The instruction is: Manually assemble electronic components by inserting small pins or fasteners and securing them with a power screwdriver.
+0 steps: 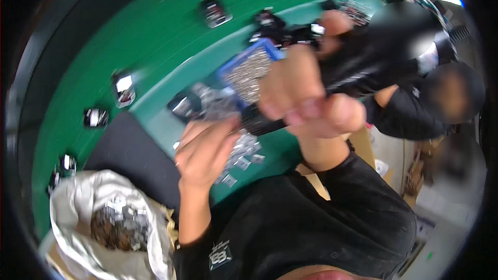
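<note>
Here, blurred black item (263, 124), between both hands (202, 150) (311, 101)

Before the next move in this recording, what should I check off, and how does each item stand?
1. Both hands in view: ok; the left hand and right hand show.
2. Secure grip on the dark item between them: cannot tell; blur hides the contact.
3. Surface by the left hand clear: not ok; silver pieces lie loose on the green table.
4. Blue tray stocked: ok; it holds many small metal parts.
5. White sack open: ok; its contents show.
6. Room beside the right hand: cannot tell; a co-worker's hand appears beyond it, depth unclear.
</note>
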Demonstrator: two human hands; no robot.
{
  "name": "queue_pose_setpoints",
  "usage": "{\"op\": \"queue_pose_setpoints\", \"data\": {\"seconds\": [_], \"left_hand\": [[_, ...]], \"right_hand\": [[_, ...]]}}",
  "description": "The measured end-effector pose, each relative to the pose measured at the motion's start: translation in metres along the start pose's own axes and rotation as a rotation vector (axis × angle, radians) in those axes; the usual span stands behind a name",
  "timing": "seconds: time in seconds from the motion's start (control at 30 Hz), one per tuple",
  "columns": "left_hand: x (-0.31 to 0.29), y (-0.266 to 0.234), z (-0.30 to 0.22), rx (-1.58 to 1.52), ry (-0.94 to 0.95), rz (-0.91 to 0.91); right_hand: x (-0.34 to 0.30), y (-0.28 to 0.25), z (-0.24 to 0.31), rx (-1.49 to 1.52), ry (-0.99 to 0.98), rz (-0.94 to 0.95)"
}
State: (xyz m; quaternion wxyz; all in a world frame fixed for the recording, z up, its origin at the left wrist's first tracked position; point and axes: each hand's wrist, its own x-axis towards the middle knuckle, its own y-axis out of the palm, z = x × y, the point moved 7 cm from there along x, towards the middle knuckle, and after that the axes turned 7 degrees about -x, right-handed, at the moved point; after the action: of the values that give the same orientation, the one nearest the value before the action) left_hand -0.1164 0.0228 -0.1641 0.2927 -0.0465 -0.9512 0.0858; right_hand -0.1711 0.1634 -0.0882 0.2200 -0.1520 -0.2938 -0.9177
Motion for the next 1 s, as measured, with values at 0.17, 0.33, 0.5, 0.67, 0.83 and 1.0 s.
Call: {"op": "queue_pose_setpoints", "data": {"seconds": [0.17, 0.33, 0.5, 0.67, 0.83, 1.0], "left_hand": [[-0.002, -0.027, 0.008, 0.246, 0.01, -0.025], [-0.014, -0.066, 0.041, 0.408, -0.257, 0.015], [-0.03, -0.061, 0.066, 0.45, -0.425, 0.098], [-0.026, -0.057, 0.069, 0.395, -0.384, 0.076], [-0.026, -0.056, 0.074, 0.395, -0.415, 0.07], [-0.025, -0.055, 0.078, 0.388, -0.393, 0.046]], "right_hand": [[0.008, 0.002, -0.023, -0.012, -0.07, 0.063], [0.017, 0.003, -0.053, -0.031, -0.089, -0.048], [0.02, 0.013, -0.089, -0.177, -0.115, -0.112], [0.022, 0.007, -0.102, -0.284, -0.15, -0.152], [0.022, 0.004, -0.103, -0.273, -0.15, -0.171], [0.02, 0.001, -0.104, -0.305, -0.145, -0.199]]}}
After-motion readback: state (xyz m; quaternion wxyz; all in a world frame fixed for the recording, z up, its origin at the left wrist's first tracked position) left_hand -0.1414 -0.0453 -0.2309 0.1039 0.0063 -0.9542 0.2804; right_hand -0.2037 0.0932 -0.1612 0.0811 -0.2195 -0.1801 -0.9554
